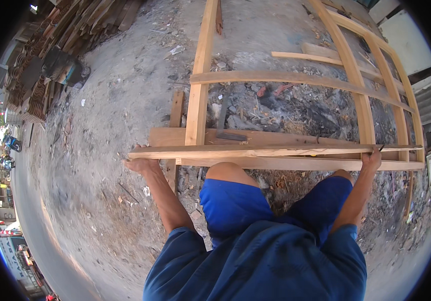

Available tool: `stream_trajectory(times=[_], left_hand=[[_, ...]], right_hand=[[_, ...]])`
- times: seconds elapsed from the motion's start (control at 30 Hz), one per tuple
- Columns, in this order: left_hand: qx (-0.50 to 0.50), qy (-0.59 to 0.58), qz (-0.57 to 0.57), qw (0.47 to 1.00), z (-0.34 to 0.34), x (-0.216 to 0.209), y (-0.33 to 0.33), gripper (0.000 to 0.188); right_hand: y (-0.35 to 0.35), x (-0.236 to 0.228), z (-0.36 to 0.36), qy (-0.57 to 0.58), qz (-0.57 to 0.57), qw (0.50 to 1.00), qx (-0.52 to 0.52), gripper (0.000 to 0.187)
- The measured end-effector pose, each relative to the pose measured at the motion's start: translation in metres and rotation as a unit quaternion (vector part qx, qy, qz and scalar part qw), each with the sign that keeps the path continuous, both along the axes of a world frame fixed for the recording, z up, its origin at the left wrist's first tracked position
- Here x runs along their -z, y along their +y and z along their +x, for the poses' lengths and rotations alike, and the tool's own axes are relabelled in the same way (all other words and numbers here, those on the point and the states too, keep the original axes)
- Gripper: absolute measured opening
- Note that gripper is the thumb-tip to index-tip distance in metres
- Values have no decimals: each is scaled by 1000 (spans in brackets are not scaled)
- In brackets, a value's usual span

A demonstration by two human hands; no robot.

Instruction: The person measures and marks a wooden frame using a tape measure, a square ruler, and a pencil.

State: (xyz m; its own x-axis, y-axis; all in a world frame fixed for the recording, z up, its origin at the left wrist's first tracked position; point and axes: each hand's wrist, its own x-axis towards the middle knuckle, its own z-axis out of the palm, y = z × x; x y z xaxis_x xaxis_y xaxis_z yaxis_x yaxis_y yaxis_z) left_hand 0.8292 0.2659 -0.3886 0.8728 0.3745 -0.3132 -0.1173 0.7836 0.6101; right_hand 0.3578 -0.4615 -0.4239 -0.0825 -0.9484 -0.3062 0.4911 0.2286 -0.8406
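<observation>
Off at ten o'clock a stack of planks [50, 55] lies heaped on the dirt ground [100, 165], and a road [35, 236] curves past at eight o'clock.

The left hand [137, 164] sits at nine o'clock of the person, fingers curled up around the left end of a long batten [270, 149], gripping it from below. The batten runs level across the view, left to right, just above the person's bare knees and blue shorts [235, 205]. It lies over the near edge of a big wooden frame [198, 95] that stretches away toward twelve o'clock, its rails and crosspieces spread flat over rubble and ash. A dark flat tool [230, 136] rests on the frame's near board, just beyond the batten, toward eleven o'clock of the knees.

At three o'clock the right hand [372, 160] closes on the batten near its right end, fingers wrapped over the top edge. Beyond it, at two o'clock, loose laths [316, 56] lie across the frame's far side.
</observation>
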Motion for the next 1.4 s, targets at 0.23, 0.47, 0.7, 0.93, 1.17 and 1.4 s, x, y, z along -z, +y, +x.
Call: stream_trajectory(times=[0.23, 0.47, 0.7, 0.93, 1.17, 1.4], left_hand=[[33, -14, 31, 999, 19, 26, -1, 43], [121, -130, 27, 984, 6, -7, 15, 47], [164, -198, -6, 966, 6, -5, -12, 60], [151, -143, -39, 977, 0, -6, -17, 45], [251, -198, 47, 946, -14, 15, -13, 35], [339, -59, 285, 895, -46, 35, 13, 32]], right_hand=[[-25, 3, -24, 118, -87, 987, -65, 38], [14, 15, 14, -58, 52, 997, -17, 21], [-75, 103, -84, 233, -189, 948, -108, 47], [-55, 116, -96, 251, -169, 948, -102, 36], [-23, 28, -81, -5, -16, 1000, 24, 48], [9, 15, -66, 240, 75, 966, 55, 65]])
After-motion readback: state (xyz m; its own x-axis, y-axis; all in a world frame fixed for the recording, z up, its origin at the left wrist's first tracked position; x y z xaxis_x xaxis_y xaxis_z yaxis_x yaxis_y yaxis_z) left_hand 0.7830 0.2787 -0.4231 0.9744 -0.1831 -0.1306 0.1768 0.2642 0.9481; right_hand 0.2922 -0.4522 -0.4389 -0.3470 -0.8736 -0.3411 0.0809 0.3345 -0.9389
